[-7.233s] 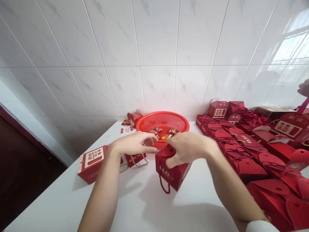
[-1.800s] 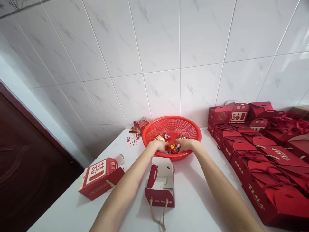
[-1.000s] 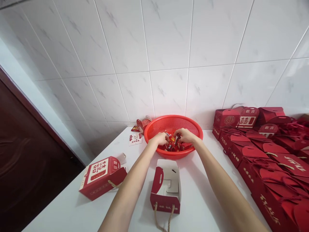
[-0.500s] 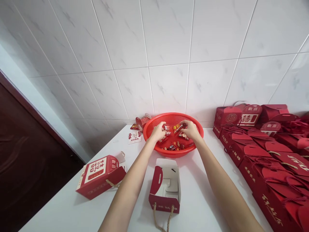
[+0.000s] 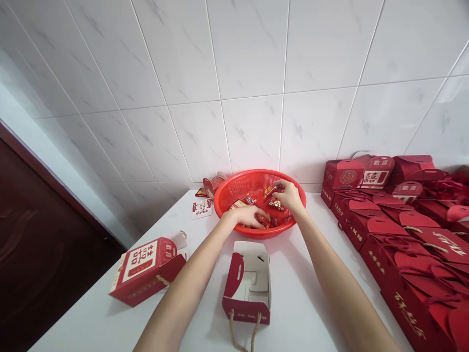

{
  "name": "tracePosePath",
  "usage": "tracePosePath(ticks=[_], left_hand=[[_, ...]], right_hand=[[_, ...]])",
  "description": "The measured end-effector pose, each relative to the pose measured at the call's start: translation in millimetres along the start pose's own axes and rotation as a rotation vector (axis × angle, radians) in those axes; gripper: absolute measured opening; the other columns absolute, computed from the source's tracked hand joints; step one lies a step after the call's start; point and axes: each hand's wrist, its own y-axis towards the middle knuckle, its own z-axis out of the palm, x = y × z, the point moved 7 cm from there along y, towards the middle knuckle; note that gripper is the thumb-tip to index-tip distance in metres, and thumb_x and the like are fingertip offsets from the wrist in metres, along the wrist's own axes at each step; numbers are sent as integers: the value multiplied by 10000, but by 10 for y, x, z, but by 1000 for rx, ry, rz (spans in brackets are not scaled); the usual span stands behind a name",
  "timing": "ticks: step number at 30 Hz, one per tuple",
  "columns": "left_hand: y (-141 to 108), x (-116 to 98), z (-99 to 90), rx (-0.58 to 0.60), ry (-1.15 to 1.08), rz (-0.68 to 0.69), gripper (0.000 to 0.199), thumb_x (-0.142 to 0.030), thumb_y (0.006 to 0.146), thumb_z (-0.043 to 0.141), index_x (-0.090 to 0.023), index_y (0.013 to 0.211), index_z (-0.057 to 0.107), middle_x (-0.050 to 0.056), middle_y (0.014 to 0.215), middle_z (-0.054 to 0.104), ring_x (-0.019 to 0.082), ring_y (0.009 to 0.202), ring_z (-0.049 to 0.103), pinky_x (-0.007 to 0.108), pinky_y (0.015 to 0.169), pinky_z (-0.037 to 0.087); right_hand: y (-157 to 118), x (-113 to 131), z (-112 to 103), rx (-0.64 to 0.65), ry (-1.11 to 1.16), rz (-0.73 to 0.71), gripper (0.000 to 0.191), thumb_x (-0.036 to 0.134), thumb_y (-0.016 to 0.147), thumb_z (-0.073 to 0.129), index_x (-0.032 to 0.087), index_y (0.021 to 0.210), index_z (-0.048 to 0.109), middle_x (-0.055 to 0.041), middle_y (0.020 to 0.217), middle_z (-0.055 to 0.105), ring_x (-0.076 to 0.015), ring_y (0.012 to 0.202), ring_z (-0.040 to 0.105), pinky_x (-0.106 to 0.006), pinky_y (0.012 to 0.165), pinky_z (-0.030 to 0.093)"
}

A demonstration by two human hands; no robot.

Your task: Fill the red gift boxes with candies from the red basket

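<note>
Candy packets [image 5: 275, 205] lie scattered across the bottom of a round red plastic basket [image 5: 252, 178], which stands on a white table [image 5: 91, 308] against a tiled wall [image 5: 249, 122]. The right hand [image 5: 289, 198] reaches in from the near right, its fingers bunched and nearly closed around a red-and-gold packet [image 5: 271, 193], which seems held. The left hand [image 5: 248, 217] lies low in the basket, its fingers half curled over the candy; whether it grips any cannot be told. An open red gift box [image 5: 248, 288] with rope handles stands just in front of the basket. A closed red box [image 5: 146, 270] lies to the left, and rows of red gift boxes [image 5: 381, 239] fill the right side of the table.
</note>
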Motion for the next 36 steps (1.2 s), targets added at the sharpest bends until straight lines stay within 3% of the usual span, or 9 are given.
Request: tracePosePath(ticks=[2, 6, 13, 17, 20, 23, 28, 36], left_hand=[[5, -20, 81, 98, 82, 5, 316, -235, 672, 706, -270, 974, 788, -1, 926, 754, 190, 811, 678, 233, 709, 493], [17, 57, 55, 61, 283, -127, 369, -174, 592, 707, -278, 939, 782, 21, 1003, 742, 232, 899, 663, 249, 723, 481], [8, 147, 55, 34, 195, -194, 288, -49, 520, 659, -239, 719, 745, 14, 724, 726, 219, 664, 650, 283, 651, 496], [-18, 119, -53, -138, 30, -144, 232, -103, 651, 647, -217, 822, 755, 19, 729, 733, 208, 659, 687, 278, 673, 532], [-59, 65, -245, -379, -115, -68, 378, -131, 786, 555, -190, 1124, 714, 72, 1070, 752, 202, 886, 720, 279, 810, 554], [-89, 40, -351, -497, -286, -14, 493, -83, 809, 471, -163, 1269, 630, 100, 1250, 689, 190, 1007, 696, 289, 885, 551], [-127, 29, -388, -574, -440, 62, 414, -55, 794, 527, -171, 1175, 641, 90, 1250, 676, 197, 1129, 644, 302, 953, 532], [-219, 74, -457, -743, -297, 44, 353, -118, 795, 659, -168, 1143, 622, 52, 1045, 690, 170, 885, 665, 298, 816, 552]], right_hand=[[-6, -2, -23, -20, 17, 6, 277, 119, 639, 619, 209, 889, 698, -5, 779, 693, -189, 764, 640, -291, 700, 490], [-14, -8, -41, -37, 46, 15, 262, 136, 619, 624, 211, 860, 693, 1, 758, 681, -190, 745, 629, -295, 686, 480], [-43, 15, -41, -19, 109, 32, 266, 148, 589, 623, 212, 839, 686, 18, 693, 646, -183, 704, 609, -290, 668, 471], [-66, 51, -66, -35, 115, 34, 263, 153, 584, 629, 208, 835, 684, 28, 678, 629, -177, 693, 600, -295, 686, 472], [-80, 56, -78, -40, 130, 39, 259, 149, 579, 624, 208, 825, 678, 31, 673, 630, -176, 687, 600, -298, 687, 477], [-93, 55, -66, -19, 166, 47, 259, 174, 574, 665, 203, 831, 677, 24, 684, 642, -178, 690, 603, -299, 678, 481], [-87, 91, -16, 29, 226, -4, 237, 314, 619, 717, 197, 822, 686, 0, 710, 662, -184, 699, 611, -315, 680, 487], [-53, -6, 3, 7, 357, 34, 274, 330, 672, 657, 183, 900, 701, -10, 754, 668, -165, 677, 610, -316, 666, 515]])
